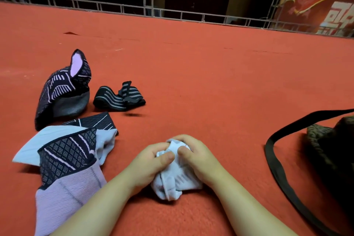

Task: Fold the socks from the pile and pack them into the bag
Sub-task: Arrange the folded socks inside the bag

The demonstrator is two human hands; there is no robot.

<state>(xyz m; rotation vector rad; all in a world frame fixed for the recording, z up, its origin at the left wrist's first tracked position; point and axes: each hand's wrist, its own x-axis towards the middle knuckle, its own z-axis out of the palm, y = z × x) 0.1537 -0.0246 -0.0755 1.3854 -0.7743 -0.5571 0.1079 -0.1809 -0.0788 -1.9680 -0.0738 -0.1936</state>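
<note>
A bunched white sock (177,180) lies on the red carpet near me, gripped from both sides. My left hand (151,161) holds its left part with thumb and fingers curled into the cloth. My right hand (195,156) clutches its top right. To the left lies the pile: a dark-and-lilac patterned sock (63,161) over a pale blue one (46,140), another patterned sock (63,90) standing up, and a black sock with grey stripes (118,98). The dark patterned bag (333,151) sits at the right edge with its black strap (277,170) looping over the carpet.
Red carpet (201,74) stretches ahead to a metal truss rail (149,8) at the far edge. A red printed banner (316,11) stands at the back right. Beyond the rail it is dark.
</note>
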